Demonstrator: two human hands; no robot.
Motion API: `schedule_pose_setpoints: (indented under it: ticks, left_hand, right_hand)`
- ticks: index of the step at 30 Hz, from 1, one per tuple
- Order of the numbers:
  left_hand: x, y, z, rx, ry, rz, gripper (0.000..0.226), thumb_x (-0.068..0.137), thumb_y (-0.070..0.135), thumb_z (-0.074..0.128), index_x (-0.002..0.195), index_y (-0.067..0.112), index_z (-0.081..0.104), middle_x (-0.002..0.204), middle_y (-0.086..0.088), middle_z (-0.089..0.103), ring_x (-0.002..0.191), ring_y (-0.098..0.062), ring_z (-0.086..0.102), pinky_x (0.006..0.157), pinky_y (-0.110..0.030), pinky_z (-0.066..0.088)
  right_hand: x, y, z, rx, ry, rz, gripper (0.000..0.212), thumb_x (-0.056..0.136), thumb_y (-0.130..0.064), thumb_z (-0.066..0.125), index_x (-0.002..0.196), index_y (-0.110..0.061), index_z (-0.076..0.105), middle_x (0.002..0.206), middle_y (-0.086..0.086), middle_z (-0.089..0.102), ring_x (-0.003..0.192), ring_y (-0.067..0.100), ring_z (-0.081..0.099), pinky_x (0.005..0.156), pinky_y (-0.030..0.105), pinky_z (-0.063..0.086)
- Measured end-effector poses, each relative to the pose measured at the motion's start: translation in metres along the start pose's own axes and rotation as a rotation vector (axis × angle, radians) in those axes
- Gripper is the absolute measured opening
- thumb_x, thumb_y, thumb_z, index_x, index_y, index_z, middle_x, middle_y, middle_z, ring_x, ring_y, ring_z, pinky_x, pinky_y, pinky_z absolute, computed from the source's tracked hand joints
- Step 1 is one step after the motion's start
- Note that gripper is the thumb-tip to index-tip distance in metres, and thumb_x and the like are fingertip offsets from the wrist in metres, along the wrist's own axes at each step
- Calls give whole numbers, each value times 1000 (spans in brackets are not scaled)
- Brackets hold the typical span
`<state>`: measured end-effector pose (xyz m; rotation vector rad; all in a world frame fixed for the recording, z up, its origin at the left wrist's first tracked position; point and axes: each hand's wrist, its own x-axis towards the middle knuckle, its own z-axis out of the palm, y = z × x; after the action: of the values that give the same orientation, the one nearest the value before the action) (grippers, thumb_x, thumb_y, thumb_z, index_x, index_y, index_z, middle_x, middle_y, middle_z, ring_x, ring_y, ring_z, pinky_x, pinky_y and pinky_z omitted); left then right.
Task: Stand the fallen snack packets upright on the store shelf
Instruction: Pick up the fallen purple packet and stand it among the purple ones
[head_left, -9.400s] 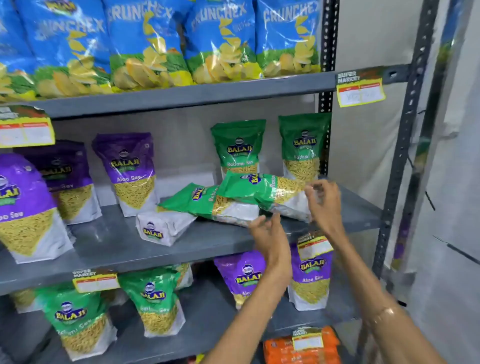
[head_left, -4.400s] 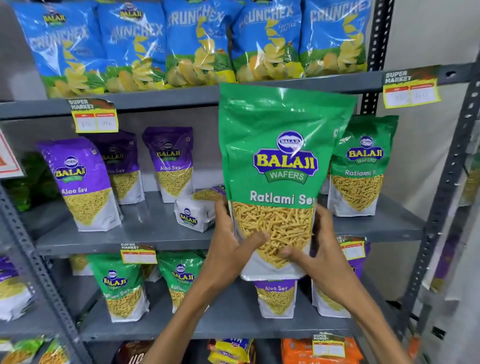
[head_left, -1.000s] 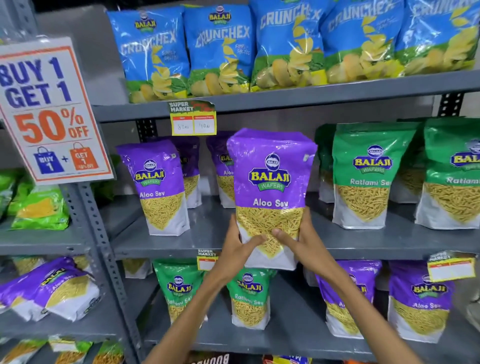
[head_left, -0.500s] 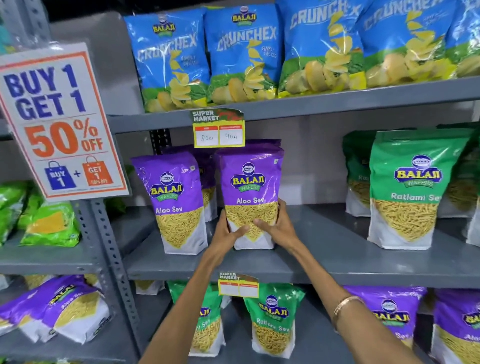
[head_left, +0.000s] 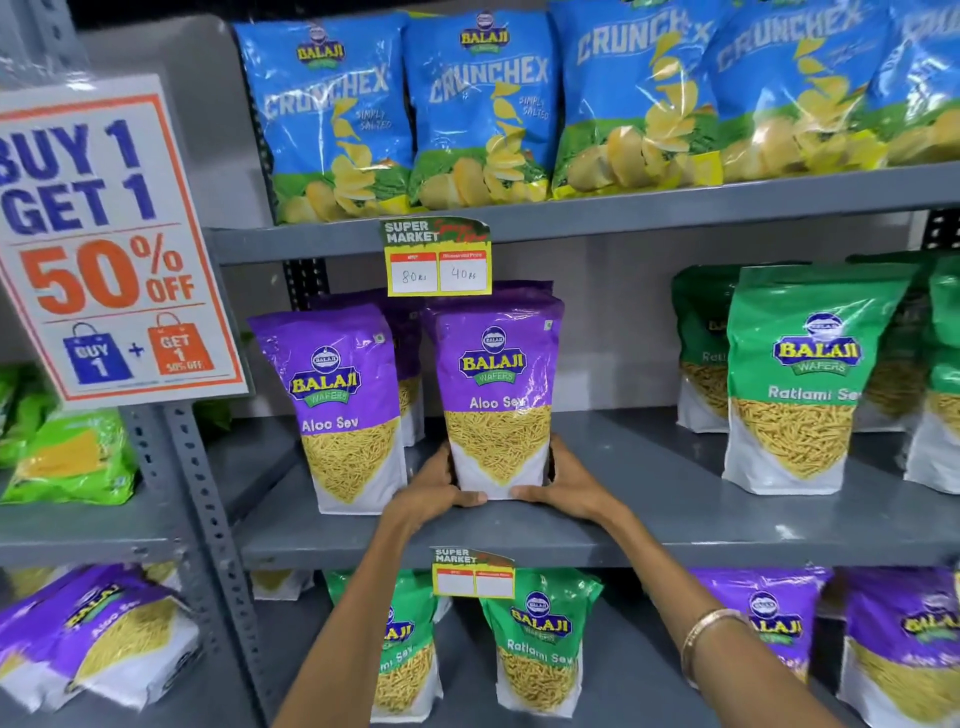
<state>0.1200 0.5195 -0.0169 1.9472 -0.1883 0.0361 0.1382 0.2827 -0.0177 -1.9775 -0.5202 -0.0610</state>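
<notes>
A purple Aloo Sev packet (head_left: 498, 395) stands upright on the grey middle shelf (head_left: 649, 499), in front of another purple packet. My left hand (head_left: 434, 491) grips its lower left corner and my right hand (head_left: 563, 486) grips its lower right corner. A second upright purple Aloo Sev packet (head_left: 343, 410) stands just to its left. Upright green Ratlami Sev packets (head_left: 800, 379) stand at the right of the same shelf. On the lower left shelf a purple packet (head_left: 98, 639) lies tilted on its side.
Blue Crunchex chip bags (head_left: 483, 104) line the top shelf. A "Buy 1 Get 1" sign (head_left: 104, 244) hangs on the left upright. Price tags (head_left: 439, 260) clip to the shelf edges. Green packets (head_left: 540, 644) and purple ones fill the lower shelf; lime-green bags (head_left: 67, 457) sit far left.
I have carried the purple Aloo Sev packet back and left and set it down on the middle shelf. My hands have slid lower to its bottom corners.
</notes>
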Motion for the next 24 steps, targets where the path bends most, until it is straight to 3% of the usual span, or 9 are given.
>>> schedule_pose_setpoints:
  ticks: [3,8,12,15,18,20,22,24]
  left_hand:
    - [-3,1,5,10,-17,7,107,61,4,91,152,15,36,150,-2,57,139,-20,54,118,-46,43]
    - [-7,-3,8,9,-35,32,113,53,23,93,151,18,38,151,-1,57,139,-19,54,118,-48,43]
    - [-14,1,7,42,-30,13,111,58,18,92,153,17,35,153,-3,54,140,-21,52,119,-49,42]
    - [-15,5,10,73,-37,30,98,74,-1,86,155,14,32,155,-5,51,142,-22,48,120,-45,40]
    - [-20,8,7,80,-40,35,104,72,1,87,156,17,28,157,-4,48,147,-25,44,122,-47,38]
    - [-28,9,10,66,55,70,119,65,16,94,159,21,22,159,-1,45,148,-21,42,122,-46,37]
    - [-47,15,24,81,309,170,123,61,34,97,158,23,23,157,1,43,140,-16,45,117,-37,41]
    - [-71,23,48,75,585,295,101,63,36,96,147,27,41,139,1,49,116,-14,55,100,-26,48]
  right_hand:
    - [-8,2,3,8,17,0,86,72,-17,91,138,-20,36,137,-2,54,129,14,53,112,36,44]
    - [-19,0,2,-11,14,-16,100,64,-41,89,144,-18,33,142,-1,52,132,16,52,113,40,45]
    - [-21,-3,2,-30,-3,-8,94,73,-23,90,146,-13,32,141,0,52,132,16,52,112,35,43]
    - [-21,-2,2,-45,-9,2,94,74,-23,90,147,-13,31,144,1,52,131,15,51,111,32,43]
    - [-21,-5,0,-50,-16,16,99,71,-25,92,147,-11,29,144,2,51,133,18,51,112,35,43]
    - [-24,-5,-1,-21,-14,17,118,64,-36,95,151,-10,19,146,0,49,136,21,50,114,38,43]
    - [-32,-2,-3,26,35,26,136,56,-52,94,156,-18,10,153,5,46,139,23,49,115,46,43]
    - [-49,-1,-7,45,135,-1,117,69,-42,91,156,-16,17,151,11,48,138,26,51,112,49,46]
